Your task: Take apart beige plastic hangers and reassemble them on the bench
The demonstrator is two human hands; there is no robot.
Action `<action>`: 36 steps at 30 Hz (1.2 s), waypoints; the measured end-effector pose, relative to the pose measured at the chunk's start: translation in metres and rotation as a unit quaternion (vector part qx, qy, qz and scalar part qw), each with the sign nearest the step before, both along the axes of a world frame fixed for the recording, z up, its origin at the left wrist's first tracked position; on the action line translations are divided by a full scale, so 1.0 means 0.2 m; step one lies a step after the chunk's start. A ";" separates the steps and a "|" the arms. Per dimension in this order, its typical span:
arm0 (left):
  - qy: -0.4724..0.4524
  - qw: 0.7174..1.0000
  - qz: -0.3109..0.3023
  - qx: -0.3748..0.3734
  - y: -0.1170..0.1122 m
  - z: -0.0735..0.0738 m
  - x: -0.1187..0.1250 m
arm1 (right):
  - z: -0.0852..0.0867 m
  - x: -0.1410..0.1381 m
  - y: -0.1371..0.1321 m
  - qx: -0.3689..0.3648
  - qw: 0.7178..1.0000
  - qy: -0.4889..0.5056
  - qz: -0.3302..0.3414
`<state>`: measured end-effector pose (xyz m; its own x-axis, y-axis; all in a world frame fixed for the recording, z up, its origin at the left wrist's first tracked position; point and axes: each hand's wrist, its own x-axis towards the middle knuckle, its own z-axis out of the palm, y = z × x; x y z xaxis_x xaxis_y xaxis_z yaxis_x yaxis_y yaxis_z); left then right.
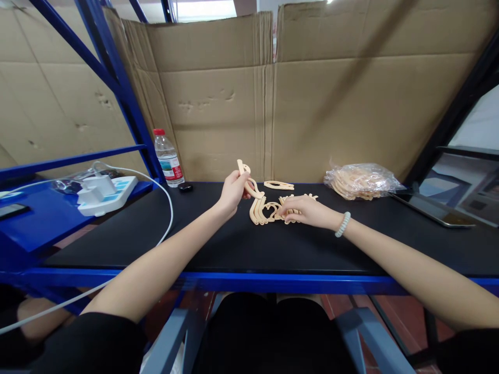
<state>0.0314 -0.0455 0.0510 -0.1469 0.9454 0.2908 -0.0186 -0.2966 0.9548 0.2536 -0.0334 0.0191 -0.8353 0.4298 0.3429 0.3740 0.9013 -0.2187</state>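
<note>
Fingers of the left hand (233,193) pinch a curved wooden piece (255,191), tilted over the black tabletop (241,249); those of the right hand (306,210) bend down among flat wooden pieces (256,212), and from here I can't tell whether they grip one. A light pinch should suit wood this thin, the right hand best steadying the rest. Beyond lie a slim wooden piece (287,187) and a plastic bag (362,179).

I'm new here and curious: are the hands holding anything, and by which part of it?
The left hand holds a curved, pale wooden piece around its middle. Whether the right hand grips anything cannot be told.
</note>
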 end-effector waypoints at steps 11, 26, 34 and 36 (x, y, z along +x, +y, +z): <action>0.028 0.999 -0.037 0.005 -0.02 0.00 0.01 | 0.03 0.00 -0.03 -0.003 0.994 0.095 -0.047; 0.156 0.962 -0.210 0.075 -0.10 -0.05 0.10 | 0.04 -0.11 -0.15 -0.270 0.902 0.324 -0.089; 0.148 0.965 -0.202 0.074 -0.11 -0.05 0.10 | 0.05 -0.11 -0.17 -0.301 0.892 0.320 -0.109; 0.152 0.964 -0.203 0.077 -0.10 -0.06 0.10 | 0.06 -0.11 -0.17 -0.306 0.890 0.319 -0.111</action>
<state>0.0519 -0.0661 0.0398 0.3401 0.8497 0.4030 0.1113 -0.4619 0.8799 0.2325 -0.0678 0.0306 -0.4258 0.8292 0.3621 0.1506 0.4595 -0.8753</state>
